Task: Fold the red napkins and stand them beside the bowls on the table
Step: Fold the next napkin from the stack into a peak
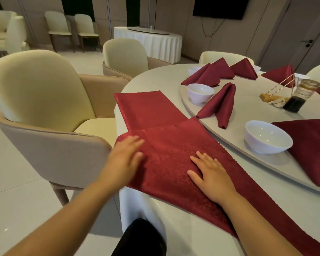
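A large red napkin (170, 145) lies spread flat at the near edge of the round white table (192, 218). My left hand (125, 159) lies flat on its left corner, fingers straight, blurred. My right hand (210, 175) presses flat on its middle. A second flat red napkin (146, 108) lies beyond, partly under the first. On the turntable (248, 100), a folded napkin (221, 104) stands between a far white bowl (199, 93) and a nearer white bowl (268, 136). Another folded napkin (310, 145) lies right of the nearer bowl.
More folded red napkins (222, 72) stand at the far side of the turntable, with a third bowl (193, 70) behind them. A sauce bottle (294, 103), a glass jar (306, 88) and a wooden stand sit mid-turntable. Cream chairs (44, 100) stand left of the table.
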Demonstrator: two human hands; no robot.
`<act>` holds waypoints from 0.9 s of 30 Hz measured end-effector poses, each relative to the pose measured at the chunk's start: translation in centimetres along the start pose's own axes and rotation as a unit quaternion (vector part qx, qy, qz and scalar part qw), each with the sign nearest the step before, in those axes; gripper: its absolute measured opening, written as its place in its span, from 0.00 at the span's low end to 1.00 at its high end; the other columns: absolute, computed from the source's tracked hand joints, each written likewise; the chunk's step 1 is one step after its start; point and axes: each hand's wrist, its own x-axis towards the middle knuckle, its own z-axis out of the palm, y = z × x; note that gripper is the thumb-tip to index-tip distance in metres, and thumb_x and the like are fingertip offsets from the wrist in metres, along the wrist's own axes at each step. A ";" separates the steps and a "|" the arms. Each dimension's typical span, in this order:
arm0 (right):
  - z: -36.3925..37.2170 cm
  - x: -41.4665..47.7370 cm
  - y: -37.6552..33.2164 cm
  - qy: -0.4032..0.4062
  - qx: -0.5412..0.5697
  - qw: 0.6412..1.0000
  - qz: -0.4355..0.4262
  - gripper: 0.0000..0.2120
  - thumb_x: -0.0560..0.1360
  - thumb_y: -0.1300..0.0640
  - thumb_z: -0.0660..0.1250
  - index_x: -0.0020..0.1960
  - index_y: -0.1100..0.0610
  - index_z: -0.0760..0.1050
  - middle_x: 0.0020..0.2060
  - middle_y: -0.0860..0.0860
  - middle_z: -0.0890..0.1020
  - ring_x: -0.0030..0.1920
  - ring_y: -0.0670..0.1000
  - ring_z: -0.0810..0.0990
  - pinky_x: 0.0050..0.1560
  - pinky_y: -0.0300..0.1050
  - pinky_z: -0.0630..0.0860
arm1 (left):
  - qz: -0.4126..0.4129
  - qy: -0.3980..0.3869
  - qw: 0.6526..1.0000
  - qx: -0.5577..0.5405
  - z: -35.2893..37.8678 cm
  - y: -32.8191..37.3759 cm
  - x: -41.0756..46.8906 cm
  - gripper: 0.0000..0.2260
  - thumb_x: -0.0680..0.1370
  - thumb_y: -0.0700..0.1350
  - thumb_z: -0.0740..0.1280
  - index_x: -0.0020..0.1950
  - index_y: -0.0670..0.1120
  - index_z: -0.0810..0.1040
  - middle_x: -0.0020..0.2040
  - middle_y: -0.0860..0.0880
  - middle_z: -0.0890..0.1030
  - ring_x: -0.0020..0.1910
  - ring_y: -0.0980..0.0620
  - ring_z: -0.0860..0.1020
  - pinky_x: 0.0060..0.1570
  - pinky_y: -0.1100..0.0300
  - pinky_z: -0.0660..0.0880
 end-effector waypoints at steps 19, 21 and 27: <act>-0.9 0.5 -0.1 -0.026 0.011 1.000 -0.004 0.26 0.80 0.44 0.49 0.75 0.49 0.49 0.75 0.48 0.48 0.74 0.46 0.44 0.71 0.43 0.38 | 0.046 -0.208 0.944 0.252 5.2 3.4 0.3 0.48 0.56 0.59 0.24 0.76 0.50 0.45 0.77 0.52 0.46 0.75 0.56 0.45 0.71 0.58 0.41; -1.3 0.3 -0.7 -0.005 0.016 1.000 -0.005 0.25 0.80 0.46 0.49 0.75 0.50 0.50 0.75 0.48 0.48 0.75 0.47 0.44 0.71 0.43 0.38 | 0.048 -0.206 0.943 0.257 5.3 3.4 0.4 0.48 0.56 0.58 0.24 0.76 0.50 0.46 0.77 0.52 0.46 0.75 0.56 0.45 0.71 0.58 0.42; -0.1 -2.6 -5.0 0.032 0.041 0.997 -0.063 0.25 0.80 0.47 0.45 0.75 0.54 0.52 0.75 0.52 0.50 0.75 0.48 0.46 0.71 0.41 0.37 | 0.055 -0.204 0.943 0.258 5.5 3.3 0.3 0.47 0.57 0.58 0.24 0.76 0.49 0.46 0.77 0.50 0.46 0.75 0.54 0.46 0.71 0.58 0.42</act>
